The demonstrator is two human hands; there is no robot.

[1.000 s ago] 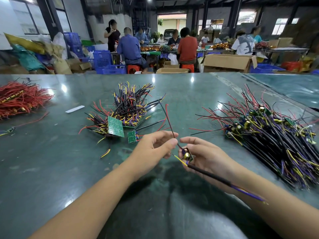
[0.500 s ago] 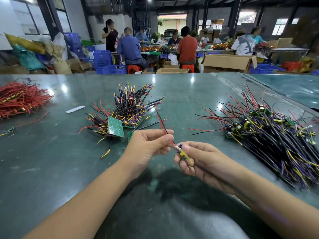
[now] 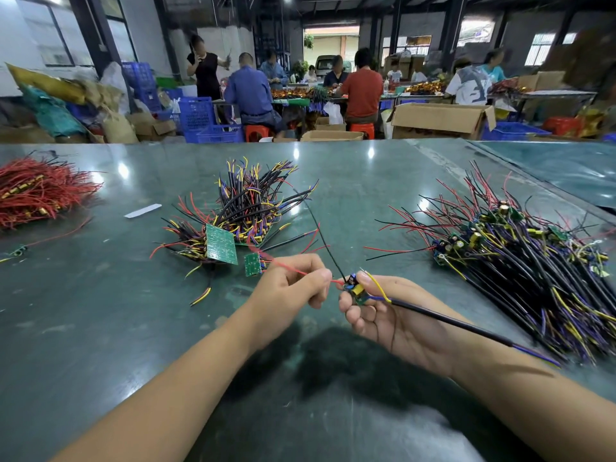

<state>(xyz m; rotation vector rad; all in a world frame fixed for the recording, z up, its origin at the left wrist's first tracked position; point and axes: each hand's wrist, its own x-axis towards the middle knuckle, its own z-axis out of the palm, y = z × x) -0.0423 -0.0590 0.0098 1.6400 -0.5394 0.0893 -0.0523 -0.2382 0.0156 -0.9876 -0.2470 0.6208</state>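
My right hand [image 3: 393, 315] curls around the small circuit board [image 3: 356, 290], held over the green table [image 3: 100, 328]. My left hand [image 3: 286, 285] pinches its red lead wire [image 3: 293, 270]. The board is light and rigid, the leads limp, and the solder joints probably fragile, so I support the board by its edges.

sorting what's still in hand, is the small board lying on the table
No, the right hand holds the board off the table, and the left hand pinches its red wire.
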